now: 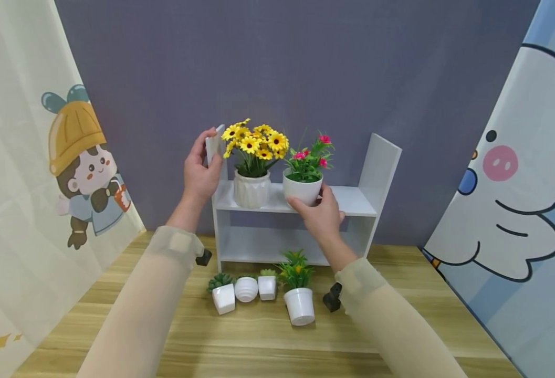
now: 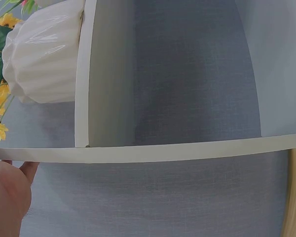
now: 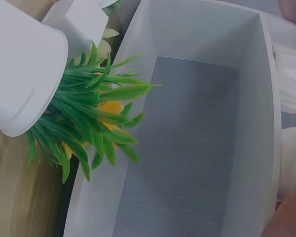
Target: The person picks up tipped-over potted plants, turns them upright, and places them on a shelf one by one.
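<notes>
My left hand (image 1: 201,170) grips the upper left side panel of a small white two-tier shelf (image 1: 382,164). In the left wrist view, part of that hand (image 2: 9,190) shows along the panel's outer side. On the upper board stands a ribbed white pot of yellow flowers (image 1: 252,190), close by the left hand. My right hand (image 1: 323,218) holds a round white pot with pink flowers (image 1: 301,191) by its lower part, at the front edge of the same board. In the right wrist view this white pot (image 3: 292,158) is partly cut off by the frame.
In front of the shelf, on the wooden table (image 1: 249,352), stand a taller white pot with a yellow-flowered plant (image 1: 299,304) and several small white pots, one with a dark green succulent (image 1: 223,299). A grey backdrop (image 1: 296,63) rises behind.
</notes>
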{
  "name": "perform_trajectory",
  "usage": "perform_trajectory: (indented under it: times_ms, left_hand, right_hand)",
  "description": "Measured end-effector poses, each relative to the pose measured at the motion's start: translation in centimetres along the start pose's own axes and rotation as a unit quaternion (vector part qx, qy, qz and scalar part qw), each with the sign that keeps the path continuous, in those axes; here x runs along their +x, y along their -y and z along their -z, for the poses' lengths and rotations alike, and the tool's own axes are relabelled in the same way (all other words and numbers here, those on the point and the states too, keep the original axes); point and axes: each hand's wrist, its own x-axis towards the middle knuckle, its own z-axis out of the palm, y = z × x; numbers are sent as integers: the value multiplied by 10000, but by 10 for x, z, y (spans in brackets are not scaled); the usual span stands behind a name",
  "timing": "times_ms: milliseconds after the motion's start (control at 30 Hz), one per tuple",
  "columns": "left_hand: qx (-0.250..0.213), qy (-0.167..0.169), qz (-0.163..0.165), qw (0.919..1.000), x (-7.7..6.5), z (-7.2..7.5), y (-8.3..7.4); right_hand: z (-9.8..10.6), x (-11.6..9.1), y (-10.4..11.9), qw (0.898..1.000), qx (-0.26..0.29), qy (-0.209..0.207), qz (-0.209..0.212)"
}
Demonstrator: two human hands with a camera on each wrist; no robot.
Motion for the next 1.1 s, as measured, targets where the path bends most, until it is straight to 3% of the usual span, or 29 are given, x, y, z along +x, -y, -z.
perform_trajectory:
  times_ms: [767,1100]
  left_hand:
    - [-92,-38,-20,9999,0,-1,1]
    - [-162,-41,-87,9998,0,-1,0]
  right_hand:
    - [2,0,4,9995,38,245,-215]
    - [21,-2,8,9927,911,546,-579]
